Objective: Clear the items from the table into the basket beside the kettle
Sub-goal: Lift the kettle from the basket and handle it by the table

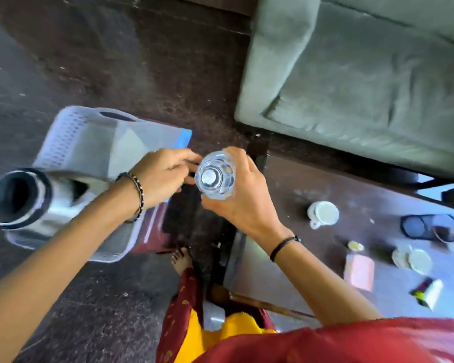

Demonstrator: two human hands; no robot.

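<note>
A clear glass (215, 176), seen end-on, is held in the air between the table (286, 184) and the white perforated basket (63, 132). My right hand (247, 203) grips the glass around its side. The curled fingers and thumb of my left hand (160, 176) meet the glass at its left edge. A steel kettle (24, 197) with a dark open mouth stands in front of the basket, at the far left. A grey flat item with a blue edge (142, 142) lies in the basket.
On the table lie a white cup (323, 213), dark-framed eyeglasses (430, 227), a pink pad (358, 271), round white lids (414, 259) and a small black-and-white box (430, 294). A grey-green sofa (364, 82) stands behind the table. My foot (181, 260) is on the dark floor.
</note>
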